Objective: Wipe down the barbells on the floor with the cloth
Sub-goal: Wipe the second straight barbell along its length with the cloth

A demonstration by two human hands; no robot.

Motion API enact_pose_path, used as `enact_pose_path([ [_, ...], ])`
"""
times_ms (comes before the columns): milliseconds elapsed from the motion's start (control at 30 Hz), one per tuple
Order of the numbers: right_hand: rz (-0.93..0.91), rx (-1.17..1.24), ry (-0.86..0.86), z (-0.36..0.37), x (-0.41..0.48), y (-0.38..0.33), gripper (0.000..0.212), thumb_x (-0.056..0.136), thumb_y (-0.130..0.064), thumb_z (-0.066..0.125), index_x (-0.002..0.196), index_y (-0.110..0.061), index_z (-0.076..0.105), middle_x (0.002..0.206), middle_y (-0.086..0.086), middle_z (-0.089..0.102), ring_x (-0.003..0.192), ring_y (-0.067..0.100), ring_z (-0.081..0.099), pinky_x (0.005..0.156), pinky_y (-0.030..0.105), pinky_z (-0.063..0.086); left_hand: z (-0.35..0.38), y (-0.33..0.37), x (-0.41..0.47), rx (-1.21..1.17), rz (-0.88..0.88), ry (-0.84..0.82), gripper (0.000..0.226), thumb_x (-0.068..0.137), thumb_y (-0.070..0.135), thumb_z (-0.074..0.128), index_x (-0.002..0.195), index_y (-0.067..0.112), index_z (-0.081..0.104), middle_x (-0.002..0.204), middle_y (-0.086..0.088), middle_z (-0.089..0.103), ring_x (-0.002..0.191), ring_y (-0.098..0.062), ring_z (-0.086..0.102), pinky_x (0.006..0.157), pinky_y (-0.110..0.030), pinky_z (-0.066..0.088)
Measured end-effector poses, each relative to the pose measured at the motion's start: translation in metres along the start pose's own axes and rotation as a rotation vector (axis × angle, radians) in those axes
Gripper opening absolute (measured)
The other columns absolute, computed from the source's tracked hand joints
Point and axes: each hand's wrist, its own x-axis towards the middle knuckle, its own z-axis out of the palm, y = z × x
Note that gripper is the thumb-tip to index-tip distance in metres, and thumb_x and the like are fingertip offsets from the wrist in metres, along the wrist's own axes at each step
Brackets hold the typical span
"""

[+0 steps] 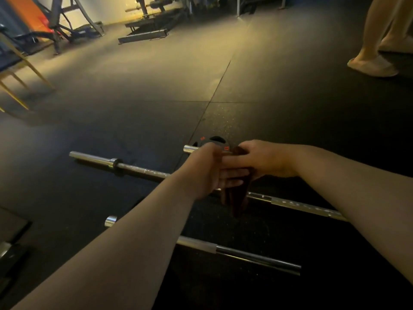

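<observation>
Both hands meet in the middle and hold one dark cloth (237, 199) between them. My left hand (207, 171) has its fingers round the cloth. My right hand (266, 159) grips the top of it, fingers curled in. The cloth hangs down in front of the far bar (143, 171), about halfway along it. I cannot tell if it touches the bar. A near bar (245, 253) lies on the floor (134, 97), close to me and partly under my left arm. A third bar (191, 149) pokes out behind my hands, with a dark plate (215, 140) on it. Far off, gym machines (67, 23) stand by the wall. Someone's legs (380, 36) show at the top right.
</observation>
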Motion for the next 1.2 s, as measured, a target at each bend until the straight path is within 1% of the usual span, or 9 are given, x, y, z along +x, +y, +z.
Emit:
enact_pose_path([
  [100,-0.069,-0.133,0.062,-0.005,-0.001,-0.002,0.026,0.090,-0.031,0.075,0.113,-0.029,0.064,0.107,0.001,0.073,0.097,0.017,0.072,0.088,0.041,0.060,-0.007,0.013,-0.004,0.187,0.017,-0.011,0.040,0.101,0.021,0.035,0.127,0.004,0.060,0.108,-0.020,0.074,0.103,-0.037,0.072,0.100,-0.054,0.052],
  [300,-0.117,0.039,0.088,-0.019,0.004,-0.005,0.021,0.101,-0.019,0.057,0.120,-0.024,0.066,0.106,0.002,0.076,0.100,0.017,0.073,0.087,0.034,0.056,-0.010,0.038,0.023,0.691,0.160,0.369,0.024,0.094,0.005,0.051,0.114,0.011,0.063,0.088,-0.010,0.070,0.065,-0.021,0.068,0.048,-0.029,0.053],
  [367,-0.133,0.186,0.099,-0.026,0.005,-0.003,0.028,0.102,-0.015,0.050,0.125,-0.013,0.065,0.110,0.007,0.074,0.104,0.022,0.071,0.090,0.037,0.054,-0.013,0.044,0.025,0.660,0.100,0.265,0.022,0.090,0.005,0.053,0.110,0.006,0.063,0.103,-0.020,0.069,0.086,-0.027,0.067,0.067,-0.039,0.060],
  [467,-0.115,0.417,0.109,-0.033,0.013,0.000,0.041,0.095,-0.016,0.045,0.130,-0.002,0.062,0.128,0.023,0.063,0.119,0.040,0.061,0.106,0.051,0.048,-0.014,0.057,0.032,0.635,0.187,0.022,0.045,0.078,0.012,0.064,0.123,0.016,0.064,0.129,-0.013,0.064,0.117,-0.027,0.060,0.101,-0.047,0.046],
  [633,-0.042,0.532,0.105,-0.037,0.036,0.011,0.039,0.093,-0.028,0.045,0.116,0.001,0.057,0.115,0.026,0.060,0.106,0.036,0.064,0.103,0.049,0.049,-0.032,0.047,0.060,0.672,0.288,0.032,0.023,0.079,0.026,0.072,0.102,0.021,0.073,0.099,-0.003,0.075,0.101,-0.023,0.068,0.096,-0.045,0.050],
  [767,0.131,0.274,0.042,-0.032,0.046,0.024,0.053,0.088,-0.057,0.064,0.125,-0.020,0.058,0.116,0.010,0.072,0.104,0.028,0.071,0.093,0.048,0.055,-0.051,0.035,0.082,0.636,0.252,0.011,0.027,0.097,0.036,0.064,0.113,0.015,0.064,0.109,-0.011,0.071,0.097,-0.022,0.073,0.089,-0.045,0.060],
  [867,0.232,0.238,0.077,-0.022,0.064,0.038,0.072,0.078,-0.050,0.078,0.137,-0.031,0.042,0.117,0.009,0.070,0.105,0.027,0.069,0.091,0.048,0.053,-0.053,0.035,0.104,0.646,0.308,0.006,0.021,0.097,0.037,0.064,0.110,0.022,0.060,0.109,-0.008,0.069,0.091,-0.022,0.073,0.071,-0.035,0.062],
  [967,0.201,0.206,0.142,-0.018,0.085,0.044,0.057,0.092,-0.024,0.071,0.142,-0.028,0.042,0.112,0.005,0.073,0.100,0.021,0.073,0.094,0.045,0.053,-0.049,0.027,0.129,0.923,0.378,0.050,0.012,0.098,0.035,0.063,0.102,0.025,0.056,0.101,-0.001,0.063,0.082,-0.017,0.068,0.051,-0.018,0.052],
  [1200,0.229,0.414,0.097,-0.012,0.119,0.094,0.029,0.099,-0.027,0.058,0.127,-0.021,0.061,0.114,0.008,0.075,0.106,0.025,0.071,0.087,0.037,0.054,-0.052,-0.011,0.196,0.780,0.260,0.068,0.021,0.099,0.038,0.060,0.114,0.024,0.057,0.107,-0.001,0.062,0.093,-0.019,0.065,0.063,-0.030,0.053],
])
